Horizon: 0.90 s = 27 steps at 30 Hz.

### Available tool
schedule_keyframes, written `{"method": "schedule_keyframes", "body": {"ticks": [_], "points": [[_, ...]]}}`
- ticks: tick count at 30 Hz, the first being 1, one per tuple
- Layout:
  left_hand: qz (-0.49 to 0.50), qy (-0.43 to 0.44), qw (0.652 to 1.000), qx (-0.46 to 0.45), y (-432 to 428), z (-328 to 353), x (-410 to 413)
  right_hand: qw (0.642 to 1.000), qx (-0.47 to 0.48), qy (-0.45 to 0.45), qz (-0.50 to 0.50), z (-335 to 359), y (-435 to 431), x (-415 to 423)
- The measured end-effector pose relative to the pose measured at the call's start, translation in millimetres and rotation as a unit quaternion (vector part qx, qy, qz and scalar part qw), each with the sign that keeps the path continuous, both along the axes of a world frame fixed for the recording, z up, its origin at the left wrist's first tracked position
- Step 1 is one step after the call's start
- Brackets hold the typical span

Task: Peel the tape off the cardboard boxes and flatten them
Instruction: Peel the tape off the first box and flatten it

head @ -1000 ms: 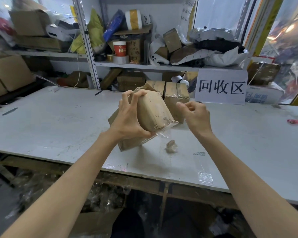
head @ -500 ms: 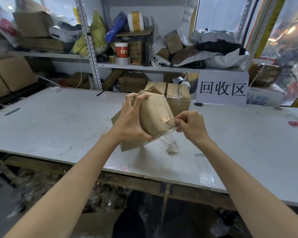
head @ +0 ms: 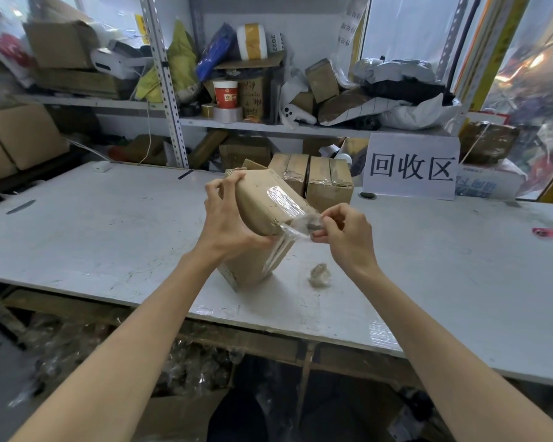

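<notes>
Left hand (head: 227, 223) grips tilted cardboard box (head: 258, 204); right hand (head: 348, 237) pinches clear tape (head: 296, 228) lifted off its corner.

A scuffed white worktable (head: 109, 234) spans the middle of the frame. Behind it, across the upper half, a perforated metal shelving rack (head: 164, 90) stands against a pale wall (head: 313, 33) — cluttered throughout. At upper right, windows (head: 406, 30) let in daylight, and a white sign (head: 411, 167) stands below them

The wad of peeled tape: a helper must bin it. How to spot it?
On the white table, look right of the tilted cardboard box, below the right hand. The wad lies there: a small crumpled greyish lump, the only loose scrap beside the box.
</notes>
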State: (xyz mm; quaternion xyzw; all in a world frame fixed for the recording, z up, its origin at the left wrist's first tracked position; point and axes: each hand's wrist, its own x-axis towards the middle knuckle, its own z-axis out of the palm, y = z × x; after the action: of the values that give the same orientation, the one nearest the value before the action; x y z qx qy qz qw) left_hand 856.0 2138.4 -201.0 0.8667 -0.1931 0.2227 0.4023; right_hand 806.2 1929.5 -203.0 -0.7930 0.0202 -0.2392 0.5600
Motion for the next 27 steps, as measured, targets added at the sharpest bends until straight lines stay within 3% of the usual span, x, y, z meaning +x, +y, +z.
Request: {"method": "schedule_keyframes", "body": {"ticks": [3,5,9,13,17,21,27], "points": [[0.008,0.008,1.000,-0.011,0.7,2.3,1.5,0.996,-0.048,-0.048,0.051,6.5,3.2,-11.4],[-0.019,0.006,1.000,-0.003,1.7,2.3,1.8,0.996,-0.056,-0.056,0.027,11.7,3.8,-15.0],[-0.042,-0.002,0.999,0.021,4.9,7.3,-0.3,0.996,0.009,-0.075,-0.039,27.9,2.2,-12.3],[-0.051,0.028,0.996,0.070,3.5,10.9,2.4,0.988,-0.144,0.030,0.047,27.8,10.0,-2.0],[-0.031,0.133,0.991,0.010,3.6,13.0,9.5,0.993,-0.090,0.026,0.070,19.1,17.4,-5.9],[0.010,0.117,0.993,-0.016,-2.3,9.7,11.5,0.991,-0.081,0.043,0.093,20.6,17.7,-4.5],[0.003,0.128,0.992,0.016,-1.8,17.9,12.7,0.993,-0.109,0.020,0.029,25.2,19.1,4.1]]}}
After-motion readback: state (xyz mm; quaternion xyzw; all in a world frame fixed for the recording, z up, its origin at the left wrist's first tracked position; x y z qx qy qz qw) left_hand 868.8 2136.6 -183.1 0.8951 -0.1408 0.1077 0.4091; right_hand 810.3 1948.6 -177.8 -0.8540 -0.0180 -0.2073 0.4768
